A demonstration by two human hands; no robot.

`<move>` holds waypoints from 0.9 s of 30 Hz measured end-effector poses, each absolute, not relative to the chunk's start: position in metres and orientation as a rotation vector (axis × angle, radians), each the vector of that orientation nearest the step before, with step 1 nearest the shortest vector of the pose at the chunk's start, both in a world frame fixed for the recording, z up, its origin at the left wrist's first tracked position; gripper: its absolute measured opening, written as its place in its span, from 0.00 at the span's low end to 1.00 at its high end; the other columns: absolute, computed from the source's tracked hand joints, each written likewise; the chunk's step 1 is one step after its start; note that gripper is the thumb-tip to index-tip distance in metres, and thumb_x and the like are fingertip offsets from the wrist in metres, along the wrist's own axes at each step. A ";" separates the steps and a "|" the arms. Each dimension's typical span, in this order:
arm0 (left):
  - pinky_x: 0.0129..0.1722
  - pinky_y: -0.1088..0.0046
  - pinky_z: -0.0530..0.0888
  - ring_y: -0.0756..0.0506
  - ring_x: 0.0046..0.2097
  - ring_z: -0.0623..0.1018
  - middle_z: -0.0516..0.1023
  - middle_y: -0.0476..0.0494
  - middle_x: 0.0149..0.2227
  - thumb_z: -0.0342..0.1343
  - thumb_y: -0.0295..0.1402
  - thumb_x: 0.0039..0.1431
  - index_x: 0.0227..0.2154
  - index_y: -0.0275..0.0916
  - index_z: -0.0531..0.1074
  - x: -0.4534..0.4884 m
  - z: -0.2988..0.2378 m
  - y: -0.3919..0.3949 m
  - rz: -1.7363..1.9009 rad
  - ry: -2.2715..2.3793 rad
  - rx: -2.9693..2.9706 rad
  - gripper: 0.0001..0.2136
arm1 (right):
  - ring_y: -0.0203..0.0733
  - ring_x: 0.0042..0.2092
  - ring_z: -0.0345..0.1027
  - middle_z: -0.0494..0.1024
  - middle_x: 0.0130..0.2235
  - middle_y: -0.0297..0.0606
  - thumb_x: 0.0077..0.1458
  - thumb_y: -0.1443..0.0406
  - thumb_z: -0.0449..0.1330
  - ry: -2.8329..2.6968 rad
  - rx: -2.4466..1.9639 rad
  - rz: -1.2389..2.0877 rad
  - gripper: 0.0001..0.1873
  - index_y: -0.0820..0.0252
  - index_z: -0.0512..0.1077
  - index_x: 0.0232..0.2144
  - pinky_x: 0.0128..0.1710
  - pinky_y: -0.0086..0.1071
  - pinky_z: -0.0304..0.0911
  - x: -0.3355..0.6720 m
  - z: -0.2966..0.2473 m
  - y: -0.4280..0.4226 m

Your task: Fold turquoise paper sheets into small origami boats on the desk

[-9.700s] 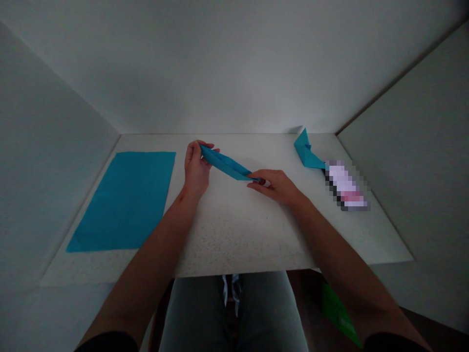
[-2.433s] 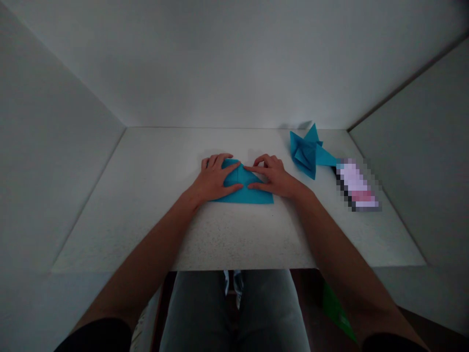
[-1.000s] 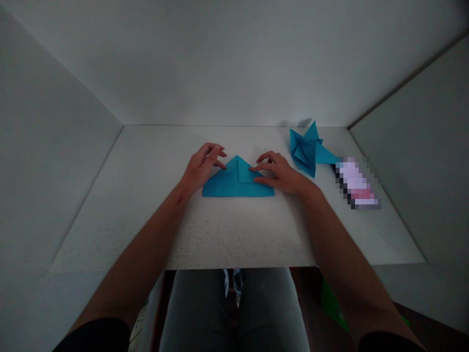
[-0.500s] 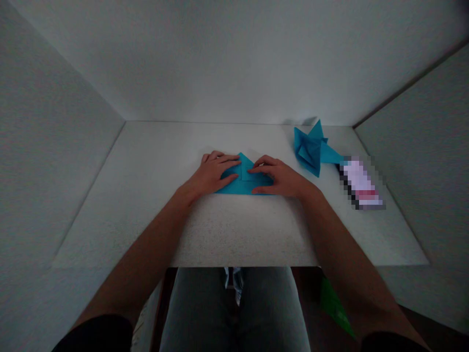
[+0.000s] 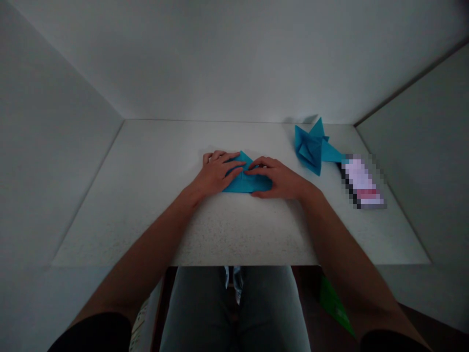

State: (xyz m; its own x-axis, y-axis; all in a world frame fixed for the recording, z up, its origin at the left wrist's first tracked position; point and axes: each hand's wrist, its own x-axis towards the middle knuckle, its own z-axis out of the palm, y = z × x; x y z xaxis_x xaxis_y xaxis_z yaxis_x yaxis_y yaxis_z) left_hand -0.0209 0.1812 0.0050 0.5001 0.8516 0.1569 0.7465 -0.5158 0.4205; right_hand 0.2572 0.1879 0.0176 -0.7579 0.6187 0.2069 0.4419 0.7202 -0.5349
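A folded piece of blue paper lies flat on the white table, with a pointed top and a straight near edge. My left hand rests over its left part, fingers spread, thumb and fingertips reaching the middle crease. On the right side lies my right hand, its index fingertip at the centre of the paper and its thumb apart from it at the near edge. Both hands touch the paper and cover its side corners.
Toward the back right stands a folded blue paper figure with pointed flaps. A phone, blurred by pixels, lies beside it. White walls close off the table at the back and sides. Below the near edge, a green object shows at right.
My left thumb has moved up and right, from the lower left of the paper to its middle crease. My right index finger has shifted slightly left toward it.
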 end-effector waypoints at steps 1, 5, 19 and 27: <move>0.67 0.41 0.59 0.30 0.68 0.69 0.73 0.44 0.72 0.51 0.46 0.77 0.62 0.53 0.81 -0.021 0.005 0.181 0.504 1.349 2.452 0.19 | 0.61 0.60 0.73 0.78 0.60 0.49 0.56 0.51 0.75 -2.551 -0.817 0.657 0.31 0.49 0.81 0.61 0.63 0.57 0.68 0.257 0.018 0.188; 0.67 0.41 0.59 0.29 0.68 0.69 0.73 0.41 0.72 0.58 0.47 0.73 0.64 0.51 0.79 -0.020 0.005 0.180 0.506 1.365 2.455 0.21 | 0.60 0.59 0.73 0.78 0.59 0.49 0.55 0.51 0.75 -2.552 -0.806 0.644 0.31 0.50 0.81 0.60 0.62 0.57 0.69 0.257 0.016 0.188; 0.73 0.43 0.53 0.34 0.70 0.72 0.76 0.41 0.70 0.46 0.57 0.76 0.60 0.49 0.79 -0.046 0.023 0.190 0.515 1.176 2.262 0.26 | 0.49 0.47 0.80 0.85 0.48 0.41 0.64 0.59 0.65 -2.457 -0.877 0.789 0.10 0.53 0.82 0.46 0.50 0.41 0.73 0.262 0.029 0.188; 0.73 0.41 0.53 0.31 0.70 0.71 0.75 0.41 0.69 0.62 0.63 0.63 0.55 0.52 0.84 -0.056 0.028 0.192 0.453 1.126 2.302 0.27 | 0.51 0.46 0.78 0.83 0.49 0.45 0.68 0.58 0.62 -2.389 -1.130 0.698 0.14 0.54 0.80 0.51 0.50 0.45 0.72 0.263 0.019 0.194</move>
State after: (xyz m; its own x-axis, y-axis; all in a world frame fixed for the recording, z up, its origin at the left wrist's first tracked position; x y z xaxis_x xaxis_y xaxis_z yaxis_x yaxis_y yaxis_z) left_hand -0.0556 0.1915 0.0280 0.5959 0.8006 0.0637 0.6220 -0.5102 0.5941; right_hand 0.2631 0.1940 0.0192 -0.5898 0.7945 0.1448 0.5917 0.5471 -0.5921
